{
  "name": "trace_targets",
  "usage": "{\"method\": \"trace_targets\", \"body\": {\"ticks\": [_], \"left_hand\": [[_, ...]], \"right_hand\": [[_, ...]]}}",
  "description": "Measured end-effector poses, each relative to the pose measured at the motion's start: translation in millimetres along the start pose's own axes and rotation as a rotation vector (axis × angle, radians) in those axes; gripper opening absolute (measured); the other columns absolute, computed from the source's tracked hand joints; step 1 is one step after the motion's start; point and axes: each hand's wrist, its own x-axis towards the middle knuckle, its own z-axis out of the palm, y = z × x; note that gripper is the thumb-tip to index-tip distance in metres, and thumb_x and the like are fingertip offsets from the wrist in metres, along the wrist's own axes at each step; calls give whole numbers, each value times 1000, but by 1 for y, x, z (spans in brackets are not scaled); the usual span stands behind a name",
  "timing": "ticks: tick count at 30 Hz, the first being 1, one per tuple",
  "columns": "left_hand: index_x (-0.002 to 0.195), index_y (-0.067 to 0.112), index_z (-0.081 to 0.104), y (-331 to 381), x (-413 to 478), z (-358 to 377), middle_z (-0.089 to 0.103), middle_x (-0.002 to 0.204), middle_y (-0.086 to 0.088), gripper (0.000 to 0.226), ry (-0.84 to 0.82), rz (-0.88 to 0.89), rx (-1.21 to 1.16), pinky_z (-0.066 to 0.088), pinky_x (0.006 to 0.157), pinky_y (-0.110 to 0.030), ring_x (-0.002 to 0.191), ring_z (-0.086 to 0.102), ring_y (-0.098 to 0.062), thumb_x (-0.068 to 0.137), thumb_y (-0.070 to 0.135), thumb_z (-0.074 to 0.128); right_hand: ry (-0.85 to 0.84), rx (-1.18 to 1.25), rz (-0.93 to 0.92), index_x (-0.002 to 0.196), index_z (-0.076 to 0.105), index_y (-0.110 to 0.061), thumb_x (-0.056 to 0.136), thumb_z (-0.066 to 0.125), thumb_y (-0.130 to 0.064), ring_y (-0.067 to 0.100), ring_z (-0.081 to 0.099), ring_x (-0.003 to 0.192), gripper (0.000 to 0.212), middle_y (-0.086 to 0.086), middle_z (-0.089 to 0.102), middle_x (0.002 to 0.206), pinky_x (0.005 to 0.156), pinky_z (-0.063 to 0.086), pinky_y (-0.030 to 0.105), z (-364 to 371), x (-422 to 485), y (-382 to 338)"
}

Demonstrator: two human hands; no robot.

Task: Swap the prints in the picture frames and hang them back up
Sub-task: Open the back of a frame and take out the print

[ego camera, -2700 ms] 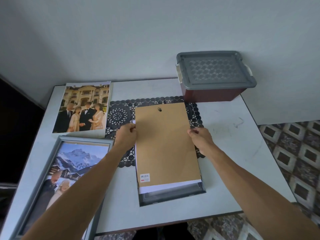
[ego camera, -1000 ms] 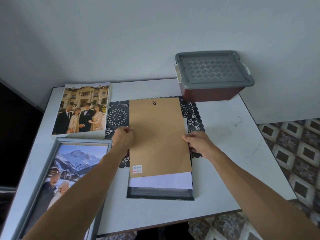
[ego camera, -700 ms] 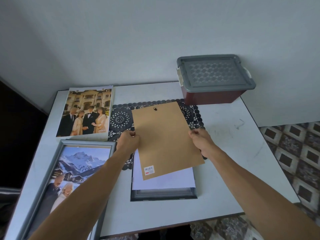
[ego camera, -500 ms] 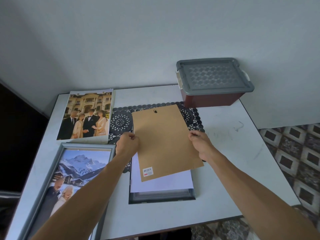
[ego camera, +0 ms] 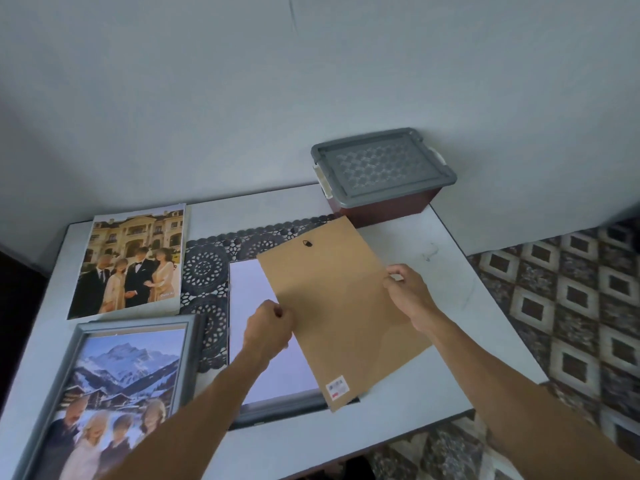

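Note:
A brown backing board [ego camera: 339, 306] with a small hanger hole is lifted and turned clockwise. My left hand [ego camera: 268, 332] pinches its left edge and my right hand [ego camera: 408, 296] pinches its right edge. Under it lies a dark frame [ego camera: 277, 408] face down, with the white back of a print [ego camera: 256, 306] showing inside. A loose print of people before a mansion [ego camera: 133, 259] lies at the back left. A grey frame with a mountain picture [ego camera: 114, 389] lies at the front left.
A white table [ego camera: 450, 306] stands against a pale wall. On it lie a black lace mat [ego camera: 207, 271] and, at the back right, a maroon box with a grey lid [ego camera: 381, 171]. Patterned floor tiles [ego camera: 571, 306] show to the right.
Both hands have slid the backing board out of the dark frame, lifted it and swung it to the right. The white back of the print is now uncovered.

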Motion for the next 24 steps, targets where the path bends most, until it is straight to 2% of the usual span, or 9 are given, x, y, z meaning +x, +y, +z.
{"method": "trace_targets", "body": {"ticks": [2, 6, 9, 13, 15, 18, 24], "left_hand": [[87, 14, 55, 0, -12, 12, 68, 82, -7, 21, 15, 0, 60, 60, 69, -43, 73, 68, -26, 86, 32, 44], [85, 15, 51, 6, -26, 28, 66, 82, -6, 21, 39, 6, 127, 58, 65, -38, 73, 68, -25, 91, 32, 39], [89, 14, 53, 14, -30, 39, 66, 82, -6, 21, 26, -10, 104, 61, 70, -42, 70, 68, -23, 92, 30, 39], [89, 12, 53, 31, -29, 57, 66, 82, -3, 23, -9, 6, 122, 51, 60, -29, 66, 72, -21, 93, 28, 37], [93, 14, 56, 42, -27, 69, 67, 84, -3, 22, -34, 17, 128, 56, 65, -31, 65, 72, -21, 93, 27, 38], [95, 14, 57, 58, -25, 88, 68, 86, -6, 22, -53, 62, 166, 60, 76, -41, 72, 71, -27, 91, 25, 38], [97, 11, 50, 79, -17, 123, 68, 88, -13, 17, -81, 152, 371, 57, 76, -41, 79, 67, -31, 89, 18, 36]], "right_hand": [[-15, -6, 35, 117, 57, -20, 97, 51, -21, 12, 54, 93, 22, -5, 55, 114, 80, 39, 28, -8, -2, 10], [4, 4, 46, 106, 56, -16, 95, 49, -22, 6, 52, 81, 14, -6, 58, 96, 66, 40, 27, -16, -3, 25], [25, -15, 23, 105, 55, -18, 95, 49, -25, 8, 54, 81, 14, -4, 60, 96, 68, 43, 30, -23, -1, 35], [58, -36, 44, 111, 53, -24, 95, 52, -34, 9, 56, 84, 18, -9, 57, 95, 75, 44, 34, -42, 5, 48], [77, -48, 55, 113, 54, -25, 94, 55, -38, 16, 59, 89, 23, -4, 60, 100, 78, 47, 35, -55, 10, 55], [132, -87, 57, 114, 56, -22, 93, 58, -38, 21, 60, 91, 26, -1, 62, 101, 81, 48, 34, -74, 18, 67], [254, -191, 3, 110, 61, -9, 94, 62, -31, 21, 58, 81, 28, 2, 62, 86, 70, 38, 27, -99, 32, 85]]}}
